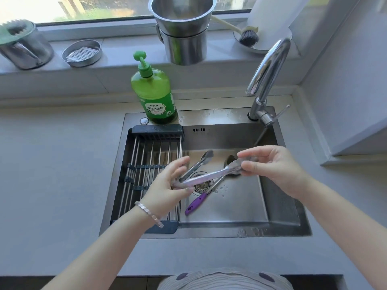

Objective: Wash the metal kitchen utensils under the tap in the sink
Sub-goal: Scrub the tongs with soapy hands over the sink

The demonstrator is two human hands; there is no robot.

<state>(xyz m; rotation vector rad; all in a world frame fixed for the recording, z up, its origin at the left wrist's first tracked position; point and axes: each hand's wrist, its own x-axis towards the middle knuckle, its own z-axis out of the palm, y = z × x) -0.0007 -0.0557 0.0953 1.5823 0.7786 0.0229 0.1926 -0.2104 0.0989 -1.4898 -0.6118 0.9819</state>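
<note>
Between both hands (167, 185), slim steel tongs (209, 175)

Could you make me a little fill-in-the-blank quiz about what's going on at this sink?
1. Both hands, left and right, hold a pair of metal ____ over the sink.
2. The utensil lying by the drain has a ____ handle.
3. The soap bottle behind the sink is ____ in colour.
4. The rack sits on the sink's ____ side.

Missing words: tongs; purple; green; left
</note>
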